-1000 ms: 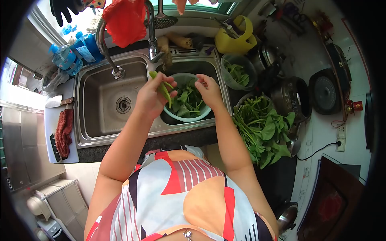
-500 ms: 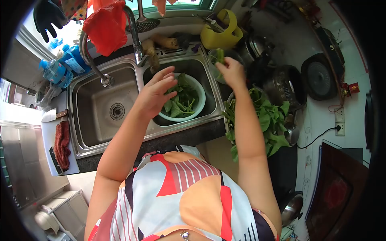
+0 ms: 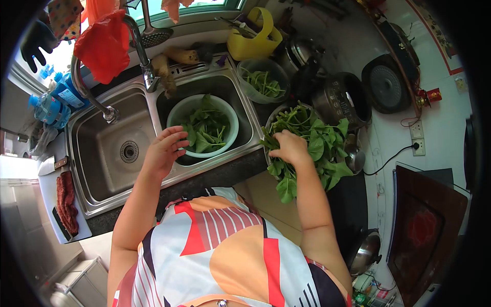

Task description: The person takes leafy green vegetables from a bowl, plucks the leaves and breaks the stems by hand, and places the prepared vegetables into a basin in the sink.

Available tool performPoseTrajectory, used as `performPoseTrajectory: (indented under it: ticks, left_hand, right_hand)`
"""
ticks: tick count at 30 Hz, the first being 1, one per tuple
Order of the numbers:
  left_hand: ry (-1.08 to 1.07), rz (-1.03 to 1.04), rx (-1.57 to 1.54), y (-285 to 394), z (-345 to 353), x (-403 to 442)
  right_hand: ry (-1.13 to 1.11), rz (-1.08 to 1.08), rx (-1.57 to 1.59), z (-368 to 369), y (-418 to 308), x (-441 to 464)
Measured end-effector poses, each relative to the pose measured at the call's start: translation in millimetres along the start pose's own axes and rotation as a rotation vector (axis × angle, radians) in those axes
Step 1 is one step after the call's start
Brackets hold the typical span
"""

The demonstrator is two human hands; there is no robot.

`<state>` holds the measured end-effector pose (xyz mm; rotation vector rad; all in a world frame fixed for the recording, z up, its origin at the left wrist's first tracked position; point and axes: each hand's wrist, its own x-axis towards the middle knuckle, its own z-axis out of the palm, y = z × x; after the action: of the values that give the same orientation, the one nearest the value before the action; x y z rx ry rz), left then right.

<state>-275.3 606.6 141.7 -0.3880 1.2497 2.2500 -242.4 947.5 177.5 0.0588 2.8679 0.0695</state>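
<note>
My left hand (image 3: 166, 152) is held over the near left rim of a pale plastic basin (image 3: 235, 134), its fingers apart and nothing in them. Torn green leaves (image 3: 205, 130) lie inside the basin, which stands in the right sink bowl. My right hand (image 3: 292, 148) is down at the left side of a heap of leafy greens (image 3: 322, 140), thumb and fingers closing on the stems there; the fingertips are partly hidden. Beyond the heap, a clear plastic bowl (image 3: 245, 92) contains cut green stems (image 3: 265, 83).
To the left is the other sink bowl (image 3: 110, 166), with the faucet (image 3: 148, 77) behind. A knife (image 3: 53, 165) and a reddish-brown cloth (image 3: 66, 202) lie on a white board at far left. A yellow basket (image 3: 255, 45) and a dark cooker (image 3: 340, 102) stand at back right.
My right hand has come from above the clear bowl, where it held green stems, back to the leafy heap. Stems now lie in that bowl. My left hand has drawn back toward me.
</note>
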Motion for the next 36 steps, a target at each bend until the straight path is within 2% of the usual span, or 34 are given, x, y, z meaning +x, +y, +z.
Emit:
performPoseTrajectory:
  ticks: [6, 7, 12, 14, 17, 21, 25, 28, 29, 32, 33, 36]
  left_hand:
    - [-0.075, -0.033, 0.034, -3, 14, 5]
    - [-0.078, -0.035, 0.039, -3, 16, 5]
    - [-0.122, 0.016, 0.144, -2, 28, 2]
    - [-0.157, 0.027, 0.174, -1, 32, 2]
    - [-0.191, 0.023, 0.212, 0, 36, 3]
    - [-0.188, 0.007, 0.242, -5, 33, 1]
    - [-0.170, 0.029, 0.279, -3, 32, 0]
    - [-0.180, 0.065, 0.302, -1, 34, -1]
    - [-0.190, 0.075, 0.312, 0, 36, 0]
    - [-0.207, 0.078, 0.336, -1, 39, 0]
    - [-0.212, 0.072, 0.343, -2, 39, 0]
    - [-0.235, 0.057, 0.323, -8, 31, -1]
  right_hand:
    - [-0.259, 0.091, 0.441, 5, 33, 4]
    - [-0.115, 0.020, 0.464, 7, 38, 2]
    - [0.055, -0.011, 1.056, -20, 65, -2]
    - [0.108, -0.006, 1.032, -36, 71, -2]
    - [0.110, 0.092, 0.746, -40, 90, 4]
    - [0.177, 0.095, 0.912, -50, 106, 0]
    - [0.517, 0.235, 0.253, -78, 97, -15]
    - [0.870, 0.234, -0.023, -106, 83, -22]
    - [0.930, 0.150, 0.005, -115, 84, -22]
    - [0.710, 0.230, 0.129, -135, 85, -23]
    - [0.801, 0.270, 0.065, -134, 90, -20]
    - [0.804, 0.240, 0.122, -134, 103, -20]
